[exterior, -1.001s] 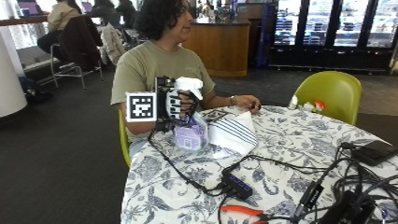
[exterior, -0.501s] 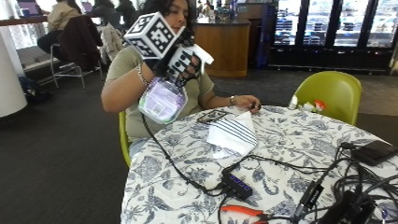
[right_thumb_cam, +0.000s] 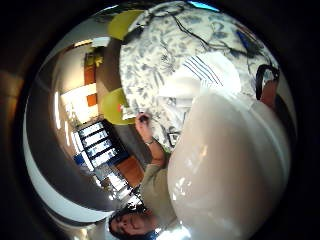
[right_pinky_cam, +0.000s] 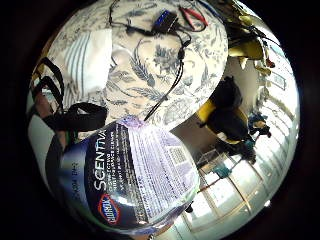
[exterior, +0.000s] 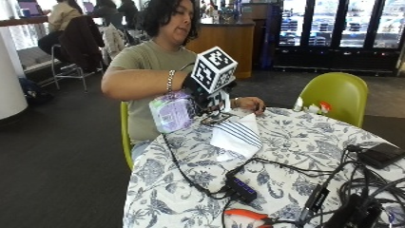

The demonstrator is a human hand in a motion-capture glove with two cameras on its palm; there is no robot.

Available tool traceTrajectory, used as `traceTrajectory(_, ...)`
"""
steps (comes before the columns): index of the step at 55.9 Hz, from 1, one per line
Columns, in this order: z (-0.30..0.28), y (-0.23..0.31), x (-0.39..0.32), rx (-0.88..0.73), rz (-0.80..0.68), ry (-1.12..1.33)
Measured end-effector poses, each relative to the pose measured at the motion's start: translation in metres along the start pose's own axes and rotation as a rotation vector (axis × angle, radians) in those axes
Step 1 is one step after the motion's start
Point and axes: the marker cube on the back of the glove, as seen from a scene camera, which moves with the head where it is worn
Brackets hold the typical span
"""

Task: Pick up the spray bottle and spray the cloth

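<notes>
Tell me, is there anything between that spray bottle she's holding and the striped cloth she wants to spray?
Nothing visible. The gloved right hand holds the spray bottle tilted in the air beside the cloth, which lies uncovered on the table. The black cables and her bare hand lie off to the sides.

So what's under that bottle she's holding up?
The spray bottle hangs tilted in the gloved right hand, above the table's edge; the striped cloth lies beside it. Its nozzle is hidden.

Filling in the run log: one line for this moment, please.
phase: aiming | right hand: grips spray bottle, tilted above table edge | cloth: flat on table, bare hand beside it
</notes>
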Motion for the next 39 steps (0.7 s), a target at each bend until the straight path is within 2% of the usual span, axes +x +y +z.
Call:
traceTrajectory(12, 0.053, -0.027, 0.002, -0.132, 0.097, 0.198)
traceTrajectory(23, 0.063, -0.032, 0.0, -0.199, 0.111, 0.202)
traceTrajectory(29, 0.039, -0.027, -0.012, -0.146, 0.087, 0.172)
traceTrajectory(39, -0.032, -0.013, -0.054, 0.083, -0.063, 0.002)
